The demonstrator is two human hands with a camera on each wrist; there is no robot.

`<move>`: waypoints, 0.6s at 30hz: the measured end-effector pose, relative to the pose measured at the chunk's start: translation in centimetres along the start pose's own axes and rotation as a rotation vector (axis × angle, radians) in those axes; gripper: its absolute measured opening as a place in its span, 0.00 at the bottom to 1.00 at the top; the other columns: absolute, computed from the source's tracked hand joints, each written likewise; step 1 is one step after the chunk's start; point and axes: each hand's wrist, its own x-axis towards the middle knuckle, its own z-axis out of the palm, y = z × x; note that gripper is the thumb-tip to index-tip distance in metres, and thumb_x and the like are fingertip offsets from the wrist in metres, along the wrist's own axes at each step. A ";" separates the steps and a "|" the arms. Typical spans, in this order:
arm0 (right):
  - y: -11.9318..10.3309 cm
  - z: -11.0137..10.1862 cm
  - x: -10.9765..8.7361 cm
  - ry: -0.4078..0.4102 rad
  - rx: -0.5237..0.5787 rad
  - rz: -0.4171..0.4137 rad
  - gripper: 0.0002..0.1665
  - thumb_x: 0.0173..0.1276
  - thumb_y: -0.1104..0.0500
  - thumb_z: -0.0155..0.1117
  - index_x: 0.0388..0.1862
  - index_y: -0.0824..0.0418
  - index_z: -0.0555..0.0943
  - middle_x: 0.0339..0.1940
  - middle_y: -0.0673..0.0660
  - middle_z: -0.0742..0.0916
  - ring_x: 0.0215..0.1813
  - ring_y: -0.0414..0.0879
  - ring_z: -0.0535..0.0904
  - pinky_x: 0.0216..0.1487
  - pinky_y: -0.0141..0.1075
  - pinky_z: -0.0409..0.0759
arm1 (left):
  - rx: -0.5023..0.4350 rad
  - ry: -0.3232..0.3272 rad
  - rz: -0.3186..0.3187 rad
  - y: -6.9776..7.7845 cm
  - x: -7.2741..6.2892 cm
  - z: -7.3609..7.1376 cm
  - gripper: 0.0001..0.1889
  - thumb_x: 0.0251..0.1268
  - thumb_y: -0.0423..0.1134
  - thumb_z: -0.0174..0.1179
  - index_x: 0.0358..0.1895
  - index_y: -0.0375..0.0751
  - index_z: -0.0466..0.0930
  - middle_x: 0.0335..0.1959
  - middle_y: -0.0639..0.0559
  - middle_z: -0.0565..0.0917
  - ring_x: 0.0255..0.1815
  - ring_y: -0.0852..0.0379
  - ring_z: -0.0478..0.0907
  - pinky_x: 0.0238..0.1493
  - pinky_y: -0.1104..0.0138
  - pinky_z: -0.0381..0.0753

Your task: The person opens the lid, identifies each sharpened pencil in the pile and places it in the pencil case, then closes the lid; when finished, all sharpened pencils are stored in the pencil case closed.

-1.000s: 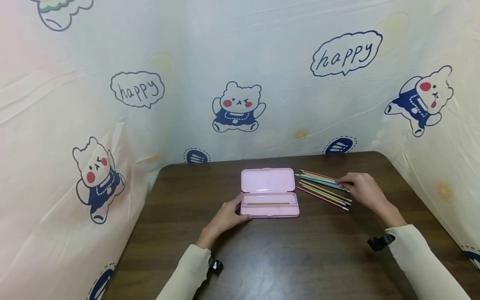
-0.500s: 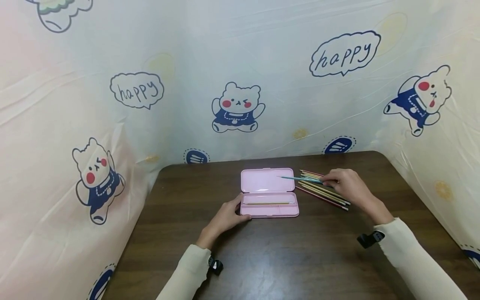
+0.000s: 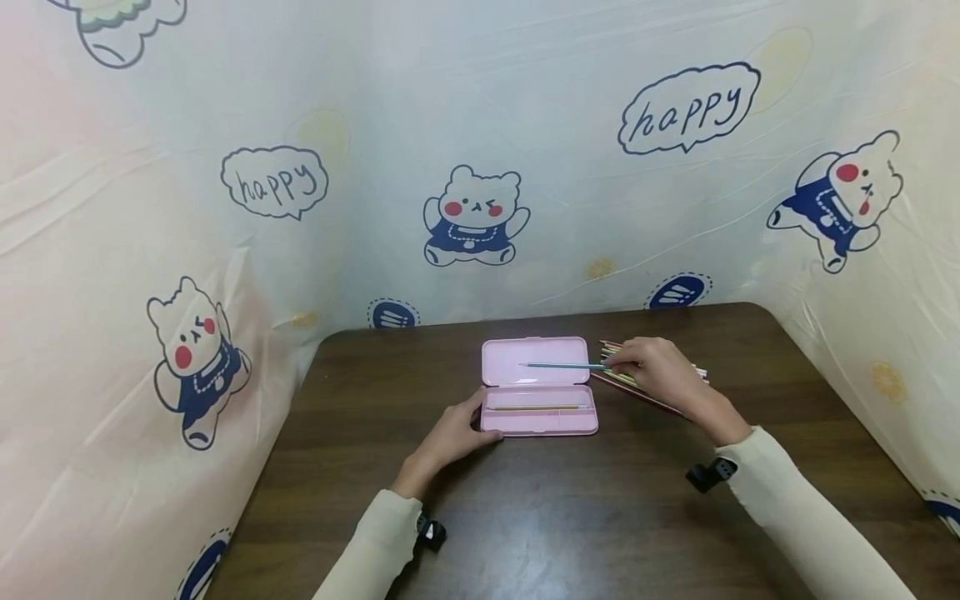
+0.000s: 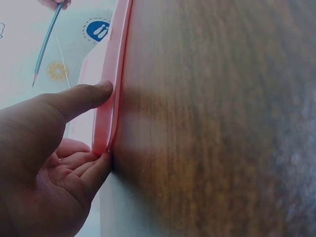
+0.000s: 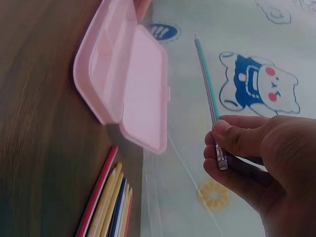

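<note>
In the head view, your right hand (image 3: 652,367) pinches a blue-green pencil (image 3: 566,365) over the open lid (image 3: 510,353), while your left hand (image 3: 453,429) grips the pink case (image 3: 536,433) at its left end.

In the left wrist view, that grip sits at a corner; the plastic looks light, stiff and slick.

In the right wrist view, you hold the pencil near its blunt end; it's probably light and rigid, fragile only at the tip.
</note>
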 end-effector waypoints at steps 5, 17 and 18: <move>-0.7 0.9 0.6 -0.024 0.048 -0.004 0.12 0.65 0.73 0.75 0.42 0.61 0.95 0.42 0.58 0.95 0.47 0.55 0.91 0.53 0.55 0.89 | -0.001 -0.001 -0.015 0.1 0.0 0.0 0.50 0.69 0.52 0.73 0.87 0.43 0.54 0.84 0.43 0.65 0.83 0.45 0.68 0.79 0.49 0.71; -0.9 4.1 1.7 -0.087 0.068 -0.052 0.12 0.64 0.74 0.74 0.42 0.61 0.95 0.39 0.55 0.94 0.39 0.46 0.88 0.42 0.45 0.88 | 0.007 0.002 -0.013 0.1 -0.1 0.1 0.50 0.69 0.51 0.74 0.87 0.43 0.55 0.84 0.43 0.66 0.82 0.46 0.69 0.79 0.50 0.71; -0.9 4.4 1.7 -0.092 0.069 -0.053 0.12 0.65 0.74 0.74 0.41 0.61 0.95 0.39 0.55 0.95 0.40 0.47 0.89 0.43 0.46 0.89 | 0.006 0.001 -0.014 0.1 -0.1 0.1 0.50 0.69 0.51 0.73 0.87 0.43 0.54 0.84 0.43 0.66 0.82 0.46 0.68 0.79 0.50 0.71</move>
